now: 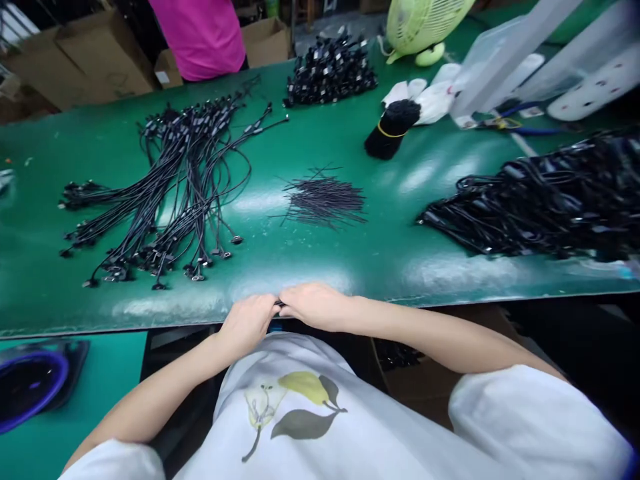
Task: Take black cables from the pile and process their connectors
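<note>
My left hand (250,322) and my right hand (315,305) meet at the front edge of the green table. Fingers of both are closed round a black cable (279,303), of which only a short bit shows between them; the rest is hidden by the hands. Beyond them lies a loose pile of thin black twist ties (326,200). To its left spreads a heap of black cables (185,173) with connectors at their ends. On the right is a large stack of bundled black cables (545,200).
A bundle of black ties (393,129) held by a yellow band stands near white gloves (435,97). Further back are another cable pile (330,70) and a green fan (423,27). A person in a pink top (200,37) is across the table (320,260), by cardboard boxes (95,57).
</note>
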{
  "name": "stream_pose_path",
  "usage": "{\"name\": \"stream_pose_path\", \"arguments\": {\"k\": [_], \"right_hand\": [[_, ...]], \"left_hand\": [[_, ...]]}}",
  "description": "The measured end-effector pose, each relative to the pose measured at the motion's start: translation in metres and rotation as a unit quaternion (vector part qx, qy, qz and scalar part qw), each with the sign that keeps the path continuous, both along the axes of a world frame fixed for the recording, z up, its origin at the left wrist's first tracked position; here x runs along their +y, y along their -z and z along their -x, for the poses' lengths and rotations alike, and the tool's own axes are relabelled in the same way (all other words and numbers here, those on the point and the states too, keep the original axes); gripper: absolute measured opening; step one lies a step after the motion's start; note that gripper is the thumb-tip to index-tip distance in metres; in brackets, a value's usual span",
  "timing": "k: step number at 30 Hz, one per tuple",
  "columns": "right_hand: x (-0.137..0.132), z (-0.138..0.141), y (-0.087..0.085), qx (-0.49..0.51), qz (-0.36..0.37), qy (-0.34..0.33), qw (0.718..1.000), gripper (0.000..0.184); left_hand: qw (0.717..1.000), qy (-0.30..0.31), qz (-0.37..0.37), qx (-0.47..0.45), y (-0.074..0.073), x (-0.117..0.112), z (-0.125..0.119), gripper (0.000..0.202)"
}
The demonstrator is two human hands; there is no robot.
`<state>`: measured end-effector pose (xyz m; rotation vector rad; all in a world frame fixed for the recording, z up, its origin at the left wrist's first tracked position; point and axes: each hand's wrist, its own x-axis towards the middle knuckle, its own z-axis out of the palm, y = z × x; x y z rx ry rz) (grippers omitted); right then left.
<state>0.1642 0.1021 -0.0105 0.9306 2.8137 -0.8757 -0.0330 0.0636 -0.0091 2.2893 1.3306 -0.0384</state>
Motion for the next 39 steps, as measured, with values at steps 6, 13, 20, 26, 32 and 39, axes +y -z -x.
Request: {"name": "stream_pose_path", "arguments": {"k": [6,13,20,26,32,39], "right_hand": [[0.004,-0.010,0.010,-0.022,-0.041,-0.026,0.999,0.028],[0.075,-0.037,0.012,0.096,0.000,-0.025,0.995,0.031],[0.239,-0.085,0.041,0.009,-0.213,0.470,0.856,0.029],[0.251,-0.081,0.064,-0.012,-0.264,0.412,0.872,0.028],[0.189,-0.075,0.029,0.128,-0.252,0.434,0.856,0.020],[0.035,0.016,0.026,0.395,0.110,0.337,0.847,0.020]], "left_hand": [[0.995,0.003,0.080,-0.061,0.002,0.015,-0.007,0.039],[0.903,-0.195,0.261,-0.279,0.029,0.025,-0.006,0.041],[0.689,-0.412,0.305,-0.512,0.034,0.029,-0.004,0.043],[0.681,-0.397,0.332,-0.519,0.026,0.030,-0.002,0.045],[0.633,-0.380,0.321,-0.593,0.018,0.033,-0.012,0.040],[0.619,-0.322,0.265,-0.665,0.009,0.033,-0.039,0.051]]}}
